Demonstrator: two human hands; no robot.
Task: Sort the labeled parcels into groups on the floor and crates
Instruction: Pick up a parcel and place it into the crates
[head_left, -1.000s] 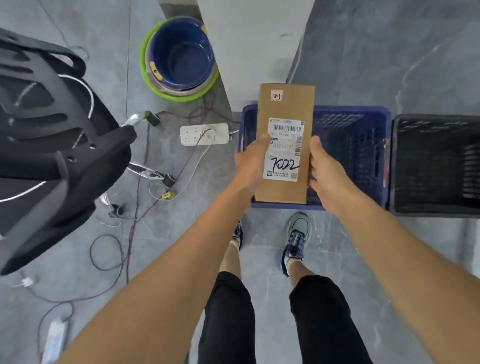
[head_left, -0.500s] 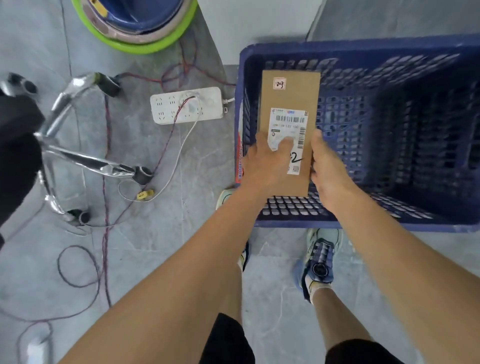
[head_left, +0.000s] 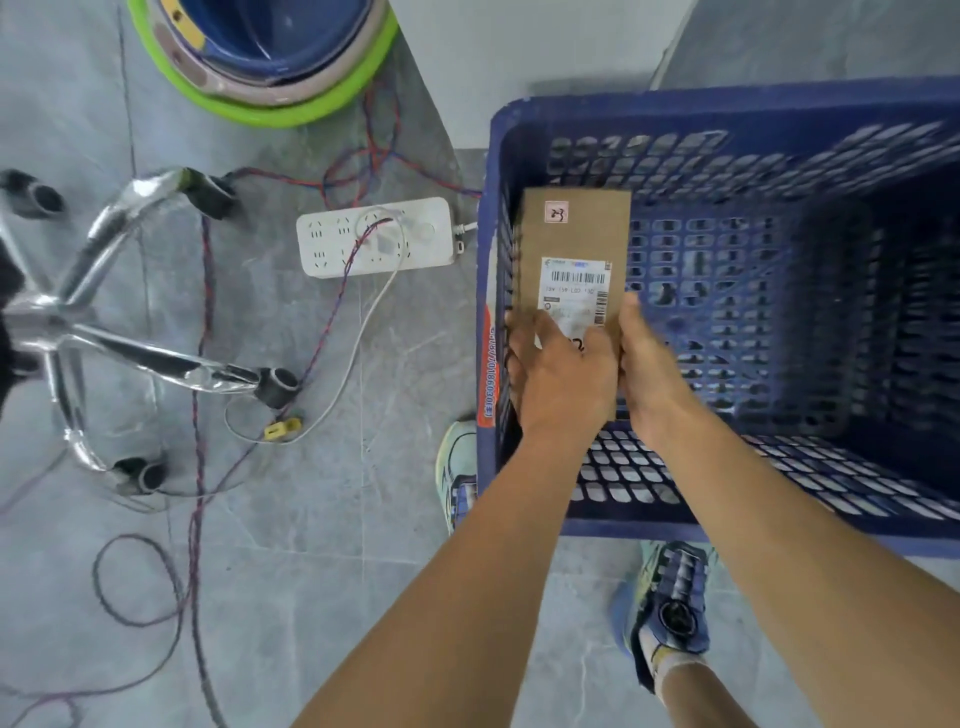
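Two hands grasp the near end of the parcel (head_left: 571, 234), left hand (head_left: 563, 374) and right hand (head_left: 647, 364) on either side, its long axis running near-to-far, inside the crate (head_left: 727, 104) along the left wall

Looking like an office back room doubling as a sorting area: chrome swivel-chair base (head_left: 130, 353) sitting on grey tile floor (head_left: 311, 571), power strip (head_left: 379, 236) trailing loose cables (head_left: 196, 467), blue plastic crate (head_left: 727, 111) and stacked buckets (head_left: 270, 111) standing alongside.

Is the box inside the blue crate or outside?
Inside. The box is below the crate's rim by its left wall, left hand and right hand gripping its near end. Touching the bottom: cannot tell.
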